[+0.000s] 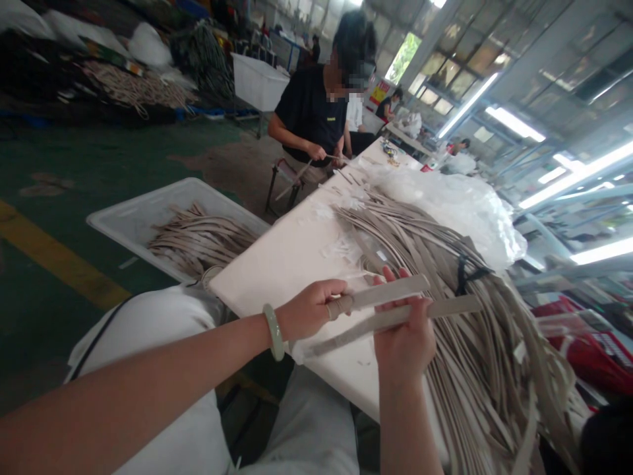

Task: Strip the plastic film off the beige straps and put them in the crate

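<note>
Over the near part of the white table [257,270], my left hand [309,310] pinches one end of a flat beige strap [388,292]. The far part of this strap lies across the fingers of my right hand [405,336], which is palm up. Under my right thumb runs a second beige strap length [452,307], its near end hanging toward the table edge. Whether the two lengths are one folded strap, I cannot tell. Just right of my right hand lies a large bundle of similar straps [475,369], bound with a black tie [467,274].
A white bin [133,214] holding loose straps stands left of the table. Clear plastic sheeting [445,198] lies behind the bundle. A co-worker [311,112] sits across at the table's far left, holding a strap. Red packaging [583,336] is at right.
</note>
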The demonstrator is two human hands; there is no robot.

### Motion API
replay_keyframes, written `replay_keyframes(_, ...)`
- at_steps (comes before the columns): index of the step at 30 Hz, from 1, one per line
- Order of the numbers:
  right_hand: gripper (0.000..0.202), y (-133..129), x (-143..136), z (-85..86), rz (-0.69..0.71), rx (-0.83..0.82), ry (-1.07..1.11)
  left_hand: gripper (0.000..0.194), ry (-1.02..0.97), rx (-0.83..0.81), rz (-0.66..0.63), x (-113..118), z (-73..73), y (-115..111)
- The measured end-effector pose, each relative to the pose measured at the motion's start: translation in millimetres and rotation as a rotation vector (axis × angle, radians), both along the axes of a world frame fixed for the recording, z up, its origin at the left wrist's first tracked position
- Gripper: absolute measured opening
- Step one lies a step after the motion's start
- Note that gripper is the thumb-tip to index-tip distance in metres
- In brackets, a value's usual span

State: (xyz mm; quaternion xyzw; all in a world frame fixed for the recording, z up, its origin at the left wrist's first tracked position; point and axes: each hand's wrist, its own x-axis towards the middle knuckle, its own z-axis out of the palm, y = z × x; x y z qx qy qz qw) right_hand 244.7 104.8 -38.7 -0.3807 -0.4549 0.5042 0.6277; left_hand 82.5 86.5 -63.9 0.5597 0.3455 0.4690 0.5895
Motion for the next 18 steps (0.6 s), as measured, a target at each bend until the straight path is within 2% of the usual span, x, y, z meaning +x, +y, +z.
replay_keyframes(3, 0.044, 0.0, 1.7, -1.6, 0.028, 0.037, -0.071, 0.033, -0.084, -0.149, -0.157, -1.7, -3.3, 0.8)
replay_keyframes(7, 0.032, -8.1, -9.4, -11.8, 0.109, 0.094, -0.069, 0.041, -0.085, -0.307, -0.261, 2.2, -9.2, -0.2)
replay_keyframes(10, 0.04, -10.9, -15.1, -18.8, 0.123, 0.156, -0.026, 0.05, -0.12, -0.437, -0.354, 6.1, -10.0, -1.7)
replay_keyframes(14, 0.031, -10.9, -10.9, -18.8, 0.083, 0.138, -0.071, 0.053, -0.103, -0.464, -0.385, 6.6, -6.8, -3.6)
replay_keyframes(16, 0.026, -12.6, -9.4, -15.6, 0.072, 0.089, -0.119, 0.051, -0.052, -0.419, -0.343, 6.2, -5.1, -5.1)
replay_keyframes(18, 0.031, -15.7, -11.6, -12.2, 0.073, 0.053, -0.182, 0.05, 0.013, -0.343, -0.33, 7.0, -4.2, -7.3)
